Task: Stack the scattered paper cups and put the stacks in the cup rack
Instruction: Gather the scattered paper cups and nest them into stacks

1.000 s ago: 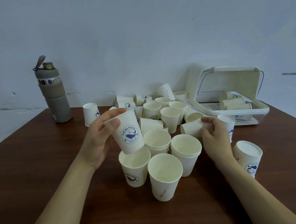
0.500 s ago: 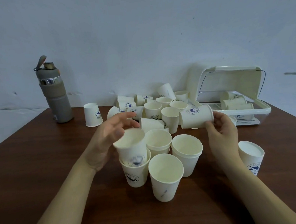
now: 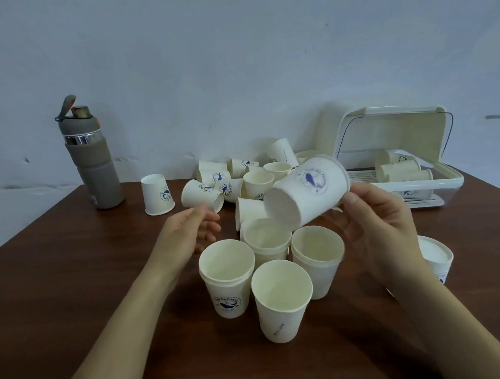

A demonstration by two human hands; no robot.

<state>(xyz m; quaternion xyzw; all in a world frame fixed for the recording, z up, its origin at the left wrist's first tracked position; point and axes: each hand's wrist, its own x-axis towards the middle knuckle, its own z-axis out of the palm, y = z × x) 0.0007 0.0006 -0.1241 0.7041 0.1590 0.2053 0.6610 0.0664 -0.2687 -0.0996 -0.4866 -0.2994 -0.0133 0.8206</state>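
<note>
Fingers (image 3: 356, 196) of our right hand (image 3: 381, 228) clamp white whale-logo paper cup (image 3: 307, 193); left hand (image 3: 187, 236) spread, empty. Few stacks in white plastic rack (image 3: 445, 183); we judge most cups unstacked.

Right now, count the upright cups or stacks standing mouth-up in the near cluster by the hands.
4: front left stack, front centre cup, right stack, and back stack partly under the held cup. Farther cups excluded; some may be hidden.
</note>
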